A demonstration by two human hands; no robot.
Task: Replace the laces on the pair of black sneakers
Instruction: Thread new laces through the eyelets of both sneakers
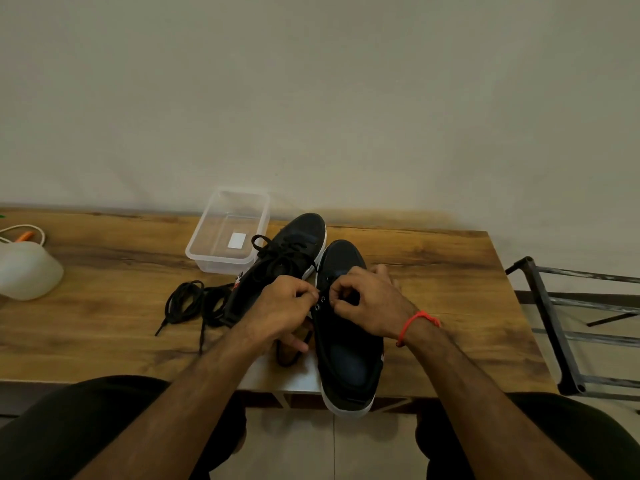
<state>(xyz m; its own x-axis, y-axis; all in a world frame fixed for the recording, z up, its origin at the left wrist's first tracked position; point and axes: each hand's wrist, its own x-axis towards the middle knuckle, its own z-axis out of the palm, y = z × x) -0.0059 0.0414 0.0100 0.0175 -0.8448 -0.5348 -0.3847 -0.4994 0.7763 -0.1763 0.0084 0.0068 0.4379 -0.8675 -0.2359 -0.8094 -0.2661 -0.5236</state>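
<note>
Two black sneakers with white soles lie on the wooden table (433, 271). The left sneaker (294, 244) has a black lace tied over its tongue. The right sneaker (349, 351) lies with its heel over the table's near edge and its eyelets showing. My left hand (280, 306) and my right hand (367, 299) meet over the right sneaker's eyelets, fingers pinched. A thin black lace seems to be between the fingertips, but it is mostly hidden. A loose coil of black laces (194, 303) rests left of the sneakers.
A clear plastic tub (221, 261) with a white label inside stands behind the left sneaker. A white rounded object (27, 271) with a cord sits at the table's left end. A dark metal rack (561, 327) stands to the right of the table.
</note>
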